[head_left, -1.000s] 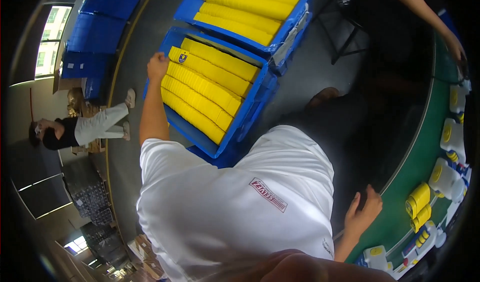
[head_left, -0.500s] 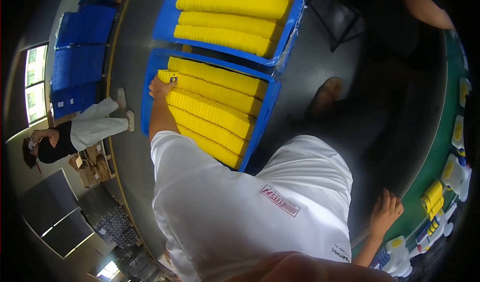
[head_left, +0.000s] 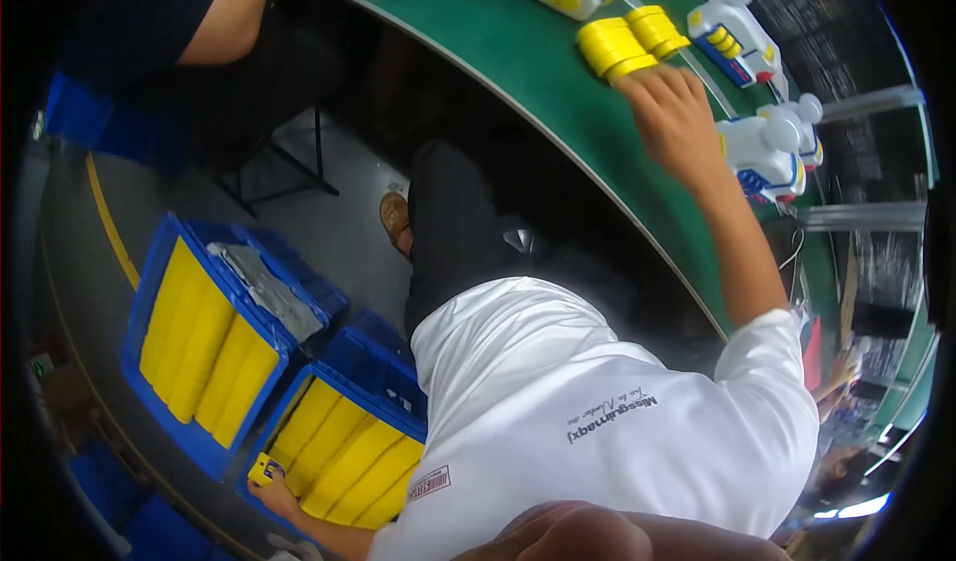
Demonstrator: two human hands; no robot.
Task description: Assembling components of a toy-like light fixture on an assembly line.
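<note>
Left hand: the hand (head_left: 276, 492) is down at the near blue crate (head_left: 370, 401), by the end of its rim farthest from the desk, with fingers closed on a yellow piece (head_left: 267, 468) that bears a small blue mark.
Yellow piece: in the left hand's fingertips, just inside that crate's far end and next to the rows.
Right hand: the hand (head_left: 669, 113) reaches over the desk (head_left: 538, 68), palm down, fingertips touching the end of one yellow stack (head_left: 609, 45); whether they grip it cannot be told.
Yellow stacks: two short ones, side by side on the green top, set in from the desk's near edge; the second stack (head_left: 657, 31) is nearer the desk's far edge.
White bottles: several, with yellow and blue parts; one bottle (head_left: 735, 43) is toward the far edge beyond the stacks, another bottle (head_left: 762, 153) is beside the right wrist.
Near crate: long yellow rows, packed close.
Other crate: a second blue crate (head_left: 139, 374), just beside the first, also filled with yellow rows.
Co-worker: a bare arm (head_left: 227, 13) with a dark sleeve, off the desk's near edge.
</note>
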